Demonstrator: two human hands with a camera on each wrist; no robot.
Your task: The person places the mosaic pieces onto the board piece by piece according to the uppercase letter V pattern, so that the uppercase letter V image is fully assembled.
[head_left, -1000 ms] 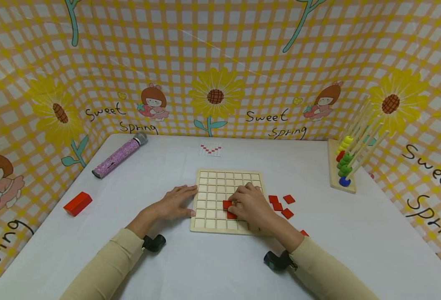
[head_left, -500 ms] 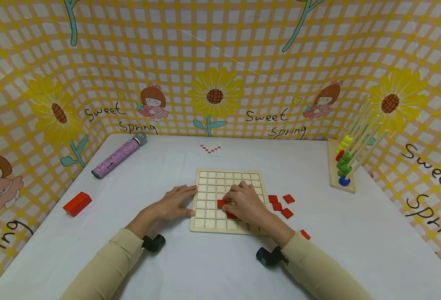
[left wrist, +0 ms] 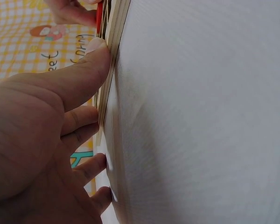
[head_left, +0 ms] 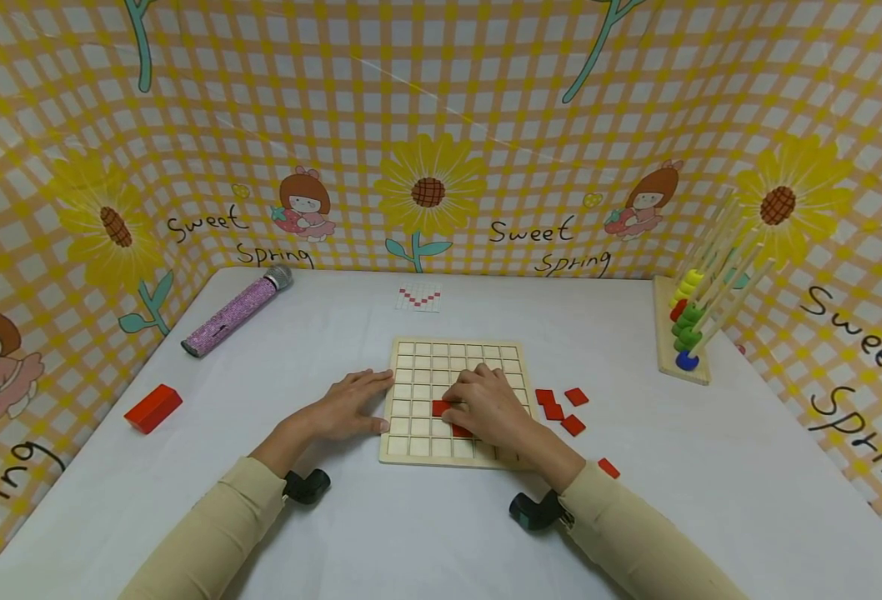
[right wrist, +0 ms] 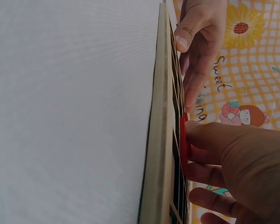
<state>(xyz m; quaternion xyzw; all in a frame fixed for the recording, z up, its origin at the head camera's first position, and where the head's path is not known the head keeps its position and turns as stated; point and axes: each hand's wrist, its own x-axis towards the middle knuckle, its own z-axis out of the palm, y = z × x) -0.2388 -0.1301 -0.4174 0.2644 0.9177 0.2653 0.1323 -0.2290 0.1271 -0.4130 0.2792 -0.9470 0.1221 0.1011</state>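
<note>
A pale wooden grid board [head_left: 403, 374] lies in the middle of the table. My left hand [head_left: 347, 406] rests against its left edge, the thumb [left wrist: 86, 70] touching the rim and the fingers spread in the left wrist view. Over the board, my right hand [head_left: 489, 406] pinches a flat red square tile [head_left: 440, 408] between thumb and fingers, low on the grid. A second red tile [head_left: 461, 432] sits in a cell just nearer, partly covered by the right hand. The board's right front cells are hidden under the right hand and wrist.
Several loose red tiles [head_left: 573, 425] lie right of the board, one beside the right sleeve. Behind it is a small pattern card [head_left: 418, 297]. A glittery pink microphone [head_left: 234, 314] and a red block [head_left: 153, 408] lie left; a bead-and-peg stand [head_left: 683, 333] stands right.
My right hand has slid left across the board with the red tile, by roughly one cell, then slowed almost to a stop. The left hand has stayed at the board's edge.
</note>
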